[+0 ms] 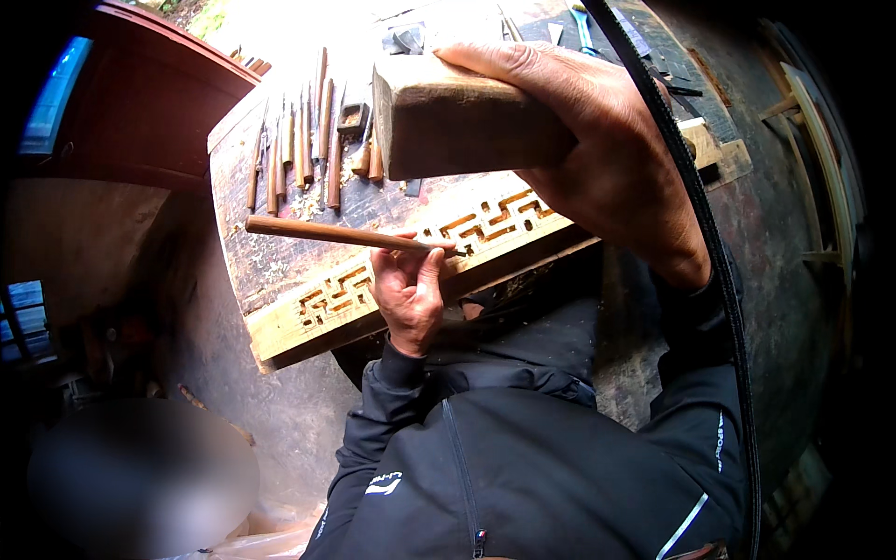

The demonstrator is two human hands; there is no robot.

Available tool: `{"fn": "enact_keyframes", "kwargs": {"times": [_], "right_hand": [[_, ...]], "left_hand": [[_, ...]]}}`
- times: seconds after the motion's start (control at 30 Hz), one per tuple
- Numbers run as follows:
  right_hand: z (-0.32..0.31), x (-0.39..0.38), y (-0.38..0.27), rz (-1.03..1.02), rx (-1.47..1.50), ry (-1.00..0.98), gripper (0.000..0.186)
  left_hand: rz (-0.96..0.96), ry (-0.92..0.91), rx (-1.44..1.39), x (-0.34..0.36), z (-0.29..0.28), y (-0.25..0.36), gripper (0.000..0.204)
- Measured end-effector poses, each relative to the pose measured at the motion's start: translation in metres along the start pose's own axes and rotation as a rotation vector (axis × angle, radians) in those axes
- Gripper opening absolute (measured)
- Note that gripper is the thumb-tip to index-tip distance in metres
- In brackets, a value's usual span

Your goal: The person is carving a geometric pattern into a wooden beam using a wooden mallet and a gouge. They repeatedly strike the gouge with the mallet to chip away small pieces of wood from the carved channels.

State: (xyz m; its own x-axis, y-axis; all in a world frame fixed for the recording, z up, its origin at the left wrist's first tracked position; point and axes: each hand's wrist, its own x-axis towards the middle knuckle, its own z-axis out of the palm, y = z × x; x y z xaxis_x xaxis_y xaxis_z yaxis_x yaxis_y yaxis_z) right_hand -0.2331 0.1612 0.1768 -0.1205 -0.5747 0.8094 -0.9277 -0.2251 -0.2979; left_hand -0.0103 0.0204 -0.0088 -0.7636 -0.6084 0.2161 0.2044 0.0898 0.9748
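My left hand [411,297] grips a chisel [322,230] near its tip end, fingers wrapped round it and thumb pressed along it. Its long wooden handle slants out to the left, and the dark tip meets a long pale wooden board [278,338] carved with an angular fretwork pattern. Raised above the board, close to the camera, my right hand [616,140] clasps a thick wooden block [471,129] from its right end. The block hides part of the bench behind it. Cut openings show on both sides of my left hand.
Several wooden-handled carving tools [329,140] lie in a row on the worn bench [238,252], beside a small dark square box [353,119]. Wood shavings are scattered about. A blue-handled brush [582,28] lies at the far side. A dark strap [686,177] crosses the view at right.
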Motion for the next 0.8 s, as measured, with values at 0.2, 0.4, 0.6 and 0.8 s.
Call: {"fn": "enact_keyframes", "kwargs": {"times": [0.2, 0.4, 0.6, 0.8], "right_hand": [[0.003, -0.007, 0.001, 0.003, 0.025, 0.007, 0.072], [0.005, -0.010, 0.002, -0.002, 0.036, 0.028, 0.071], [0.003, -0.013, 0.005, 0.004, 0.062, 0.048, 0.069], [0.005, -0.018, 0.006, 0.023, 0.069, 0.072, 0.068]], "left_hand": [[-0.028, -0.044, -0.034, 0.000, 0.003, 0.009, 0.029], [0.037, -0.095, 0.119, -0.001, -0.003, 0.005, 0.020], [-0.009, -0.077, 0.273, 0.006, 0.001, 0.018, 0.025], [-0.014, -0.048, 0.122, 0.004, 0.000, 0.011, 0.037]]}}
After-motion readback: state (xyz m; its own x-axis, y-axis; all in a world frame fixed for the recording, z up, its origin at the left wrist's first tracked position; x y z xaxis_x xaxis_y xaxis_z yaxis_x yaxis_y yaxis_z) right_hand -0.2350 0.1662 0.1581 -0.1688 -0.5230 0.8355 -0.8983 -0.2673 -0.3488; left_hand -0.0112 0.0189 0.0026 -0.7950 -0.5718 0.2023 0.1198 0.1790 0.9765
